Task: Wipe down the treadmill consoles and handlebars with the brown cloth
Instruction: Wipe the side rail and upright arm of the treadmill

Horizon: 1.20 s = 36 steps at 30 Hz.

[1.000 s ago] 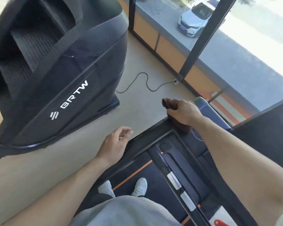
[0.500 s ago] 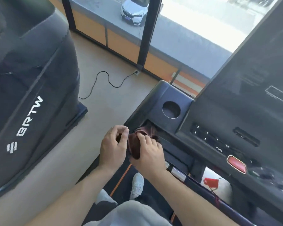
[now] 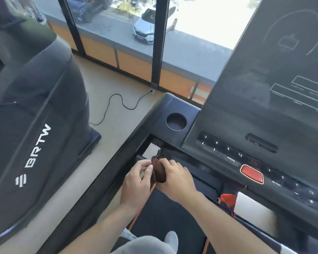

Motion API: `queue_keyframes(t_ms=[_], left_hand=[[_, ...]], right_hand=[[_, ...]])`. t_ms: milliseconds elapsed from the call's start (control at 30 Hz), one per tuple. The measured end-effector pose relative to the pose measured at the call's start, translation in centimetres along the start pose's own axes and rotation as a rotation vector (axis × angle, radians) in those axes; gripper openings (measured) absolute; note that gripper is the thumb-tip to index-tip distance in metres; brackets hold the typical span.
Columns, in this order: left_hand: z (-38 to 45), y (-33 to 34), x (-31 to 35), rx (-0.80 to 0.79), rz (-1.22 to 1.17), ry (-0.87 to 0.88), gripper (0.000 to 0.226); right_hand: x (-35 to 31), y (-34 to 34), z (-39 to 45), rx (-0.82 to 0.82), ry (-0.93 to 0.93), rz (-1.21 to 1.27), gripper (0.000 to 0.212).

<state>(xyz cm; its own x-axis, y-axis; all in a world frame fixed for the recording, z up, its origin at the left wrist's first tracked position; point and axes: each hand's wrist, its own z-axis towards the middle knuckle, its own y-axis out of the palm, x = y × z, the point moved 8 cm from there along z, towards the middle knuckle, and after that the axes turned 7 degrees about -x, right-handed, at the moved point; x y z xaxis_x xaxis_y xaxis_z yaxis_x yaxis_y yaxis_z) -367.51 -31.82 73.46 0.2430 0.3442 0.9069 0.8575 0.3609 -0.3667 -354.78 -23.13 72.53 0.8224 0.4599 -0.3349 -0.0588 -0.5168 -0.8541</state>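
The brown cloth (image 3: 159, 171) is bunched up between both hands, just in front of the treadmill console (image 3: 264, 116). My right hand (image 3: 176, 177) wraps around the cloth from the right. My left hand (image 3: 137, 182) pinches its left edge with thumb and fingers. Both hands hover over the black left handlebar (image 3: 116, 167), which runs back toward me from the console's cup holder (image 3: 176, 121). The console has a dark screen, number keys and a red stop button (image 3: 252, 174).
A large black BRTW machine (image 3: 35, 125) stands on the left across a strip of beige floor. A black power cable (image 3: 117, 103) snakes to a floor socket by the window frame. A red safety clip (image 3: 228, 200) hangs under the console. My shoe (image 3: 171, 239) rests on the belt.
My right hand brought the cloth back from the handlebar's far end, and my left hand joined it. The view swung right and up onto the console.
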Motion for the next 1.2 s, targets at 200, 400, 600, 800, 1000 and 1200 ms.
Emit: queue_keyframes(t_ms=[200, 400, 600, 800, 1000, 1200], left_hand=[[-3.7, 3.5, 0.3, 0.086, -0.086, -0.072, 0.016], [-6.0, 2.6, 0.2, 0.199, -0.109, -0.125, 0.014], [-8.2, 0.5, -0.2, 0.31, -0.147, -0.166, 0.012], [-9.0, -0.5, -0.9, 0.349, -0.119, -0.178, 0.012], [-7.7, -0.4, -0.4, 0.252, -0.065, -0.155, 0.01], [-7.4, -2.1, -0.9, 0.257, -0.041, -0.156, 0.01]], right_hand=[[7.1, -1.9, -4.0, -0.152, 0.15, 0.264, 0.043], [4.2, -11.2, -2.4, 0.034, 0.01, 0.555, 0.035], [-1.0, -13.7, 4.8, 0.256, -0.189, -0.024, 0.064], [0.1, -7.2, 7.6, 0.014, -0.099, -0.312, 0.074], [0.2, -7.3, 5.7, 0.121, -0.113, -0.45, 0.06], [1.8, -13.4, 10.3, 0.12, 0.002, -0.457, 0.043]])
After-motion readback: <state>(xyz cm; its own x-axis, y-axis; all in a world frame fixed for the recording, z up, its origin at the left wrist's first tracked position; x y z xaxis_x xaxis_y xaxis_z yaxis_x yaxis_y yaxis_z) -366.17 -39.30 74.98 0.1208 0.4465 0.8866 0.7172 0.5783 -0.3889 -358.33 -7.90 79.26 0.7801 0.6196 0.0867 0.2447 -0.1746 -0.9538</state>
